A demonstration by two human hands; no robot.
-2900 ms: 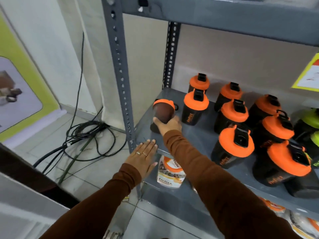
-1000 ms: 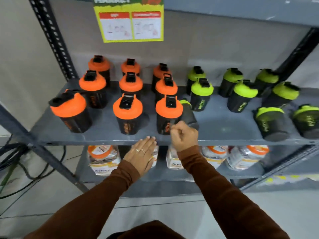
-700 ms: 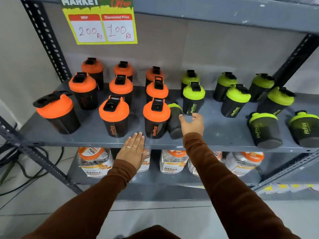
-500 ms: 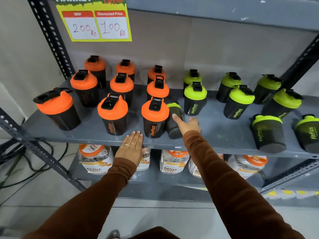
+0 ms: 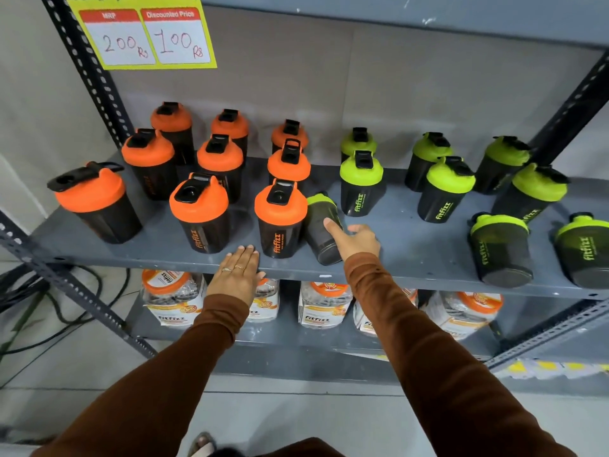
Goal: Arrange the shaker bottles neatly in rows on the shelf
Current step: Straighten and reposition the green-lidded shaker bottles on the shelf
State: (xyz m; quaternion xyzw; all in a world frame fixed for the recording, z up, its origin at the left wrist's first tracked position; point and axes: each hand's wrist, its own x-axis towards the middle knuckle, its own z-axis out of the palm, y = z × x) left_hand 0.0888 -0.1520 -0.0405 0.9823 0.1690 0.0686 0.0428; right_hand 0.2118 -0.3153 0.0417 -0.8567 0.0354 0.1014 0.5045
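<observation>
Black shaker bottles stand on a grey metal shelf (image 5: 412, 255). Several with orange lids (image 5: 199, 212) fill the left half in rows, several with green lids (image 5: 361, 183) the right half. One green-lidded bottle (image 5: 321, 225) lies tilted on its side beside the front orange bottle (image 5: 280, 219). My right hand (image 5: 354, 239) is open, its thumb touching that lying bottle. My left hand (image 5: 239, 277) rests flat and open on the shelf's front edge. Two more green-lidded bottles (image 5: 499, 249) lean at the front right.
A yellow price sign (image 5: 148, 34) hangs on the back panel. Clear jars with orange lids (image 5: 171, 298) fill the lower shelf. Perforated uprights (image 5: 85, 70) frame the rack, and black cables (image 5: 19, 291) lie on the floor at left.
My right hand let go of the green-lidded bottle, which now lies tilted beside the front orange one, and opened with its thumb against it. The view shifted from the rack's left end to its middle.
</observation>
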